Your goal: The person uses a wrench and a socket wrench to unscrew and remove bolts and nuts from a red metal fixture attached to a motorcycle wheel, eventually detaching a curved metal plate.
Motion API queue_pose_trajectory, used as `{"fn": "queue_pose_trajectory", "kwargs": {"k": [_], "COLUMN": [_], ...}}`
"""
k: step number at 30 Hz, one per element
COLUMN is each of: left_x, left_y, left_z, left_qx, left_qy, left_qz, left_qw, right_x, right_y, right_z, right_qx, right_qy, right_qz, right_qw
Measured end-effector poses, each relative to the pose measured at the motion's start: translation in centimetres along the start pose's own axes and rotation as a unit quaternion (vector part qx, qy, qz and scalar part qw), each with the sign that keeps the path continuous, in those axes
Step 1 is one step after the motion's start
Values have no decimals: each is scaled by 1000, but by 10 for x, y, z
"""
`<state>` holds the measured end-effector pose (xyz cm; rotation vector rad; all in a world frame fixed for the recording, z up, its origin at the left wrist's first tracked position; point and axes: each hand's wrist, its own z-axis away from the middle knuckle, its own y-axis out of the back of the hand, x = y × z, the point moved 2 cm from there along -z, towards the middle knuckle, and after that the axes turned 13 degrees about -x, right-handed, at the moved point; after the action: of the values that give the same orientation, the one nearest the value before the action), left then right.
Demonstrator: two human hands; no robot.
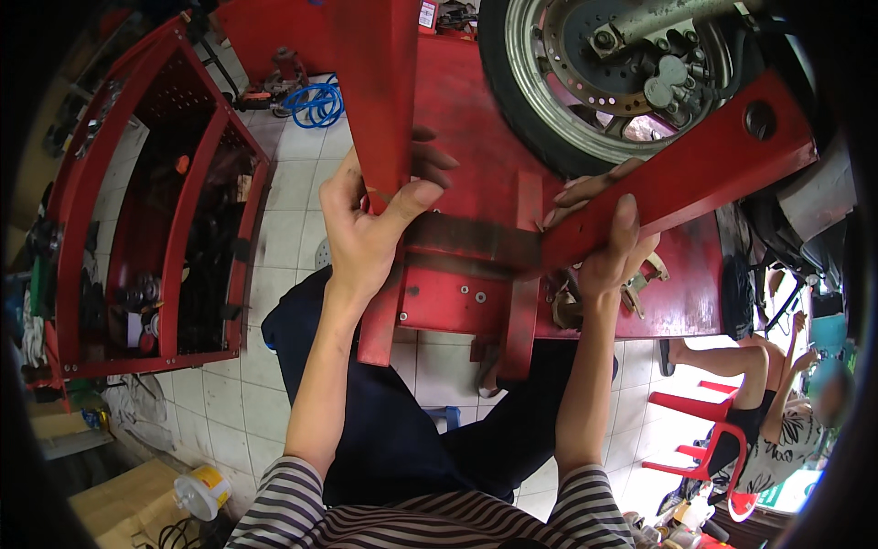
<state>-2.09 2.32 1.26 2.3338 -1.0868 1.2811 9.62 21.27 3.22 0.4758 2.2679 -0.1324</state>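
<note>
Cabinet, then strip of floor tiles as side room before red platform; frame over platform's near edge, wheel close at right. Left hand curled round left beam, pointing toward view's top; crossbar lengthwise left-right; right hand clasping right beam, angled upper right. Scuffed red-painted metal, flat-sided, round hole near right beam's end.

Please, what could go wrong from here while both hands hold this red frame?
One beam of the frame overlaps the wheel in this view, so turning it might cause a knock. Its near ends point toward the legs; should the left hand or right hand slip, the legs might be hit.
</note>
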Motion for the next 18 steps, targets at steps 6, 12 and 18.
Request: {"fn": "queue_pose_trajectory", "kwargs": {"k": [6, 12, 18], "left_x": [-10, 4, 4], "left_y": [-2, 1, 3], "left_z": [-2, -4, -4], "left_qx": [53, 81, 76], "left_qy": [-14, -78, -100], "left_qz": [-55, -324, -393], "left_qw": [997, 939, 911], "right_x": [0, 0, -1], "right_y": [-2, 0, -2], "right_z": [5, 3, 4], "right_qx": [49, 29, 26], "right_qy": [-52, -28, -42], "right_qz": [-9, 4, 8], "right_qw": [997, 999, 999]}}
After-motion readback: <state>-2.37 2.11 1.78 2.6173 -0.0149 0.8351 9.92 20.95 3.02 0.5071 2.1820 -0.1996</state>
